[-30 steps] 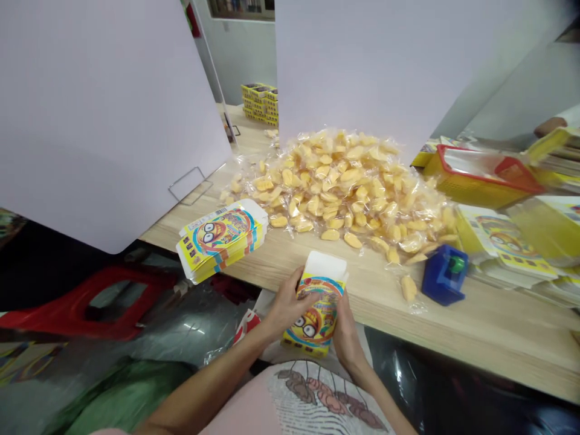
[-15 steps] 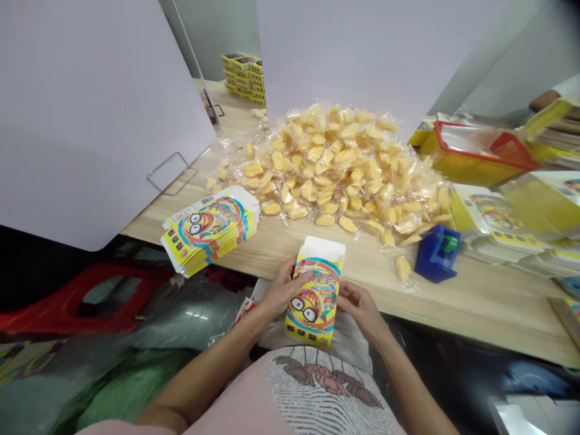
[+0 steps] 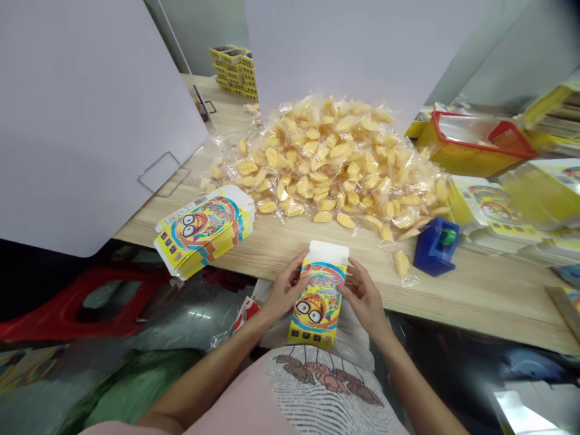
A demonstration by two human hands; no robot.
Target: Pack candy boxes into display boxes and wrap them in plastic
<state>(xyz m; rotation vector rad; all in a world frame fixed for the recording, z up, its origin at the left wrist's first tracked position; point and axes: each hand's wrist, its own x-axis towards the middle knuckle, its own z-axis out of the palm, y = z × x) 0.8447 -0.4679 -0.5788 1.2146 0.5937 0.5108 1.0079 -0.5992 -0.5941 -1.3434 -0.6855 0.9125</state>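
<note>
A yellow cartoon-printed carton (image 3: 317,305) stands upright against my body at the table's near edge, its white top flap raised. My left hand (image 3: 286,290) grips its left side, thumb on the front and fingers behind. From the right, my right hand (image 3: 362,296) holds the other side the same way, thumb on the printed face. On the table to the left lies a stack of flat matching cartons (image 3: 206,229). Beyond the carton rises a big heap of clear-wrapped yellow pieces (image 3: 335,163), and one wrapped piece (image 3: 401,264) sits apart near the edge.
A blue tape dispenser (image 3: 435,246) stands right of the heap. Farther right are more cartons (image 3: 498,208) and a red-rimmed yellow basket (image 3: 475,154). White panels (image 3: 90,121) border the table. Yellow baskets (image 3: 234,72) are stacked behind. A red stool (image 3: 90,302) is below left.
My right hand has moved up along the carton's side, its thumb now on the front and its fingers round the edge. The view has shifted slightly.
</note>
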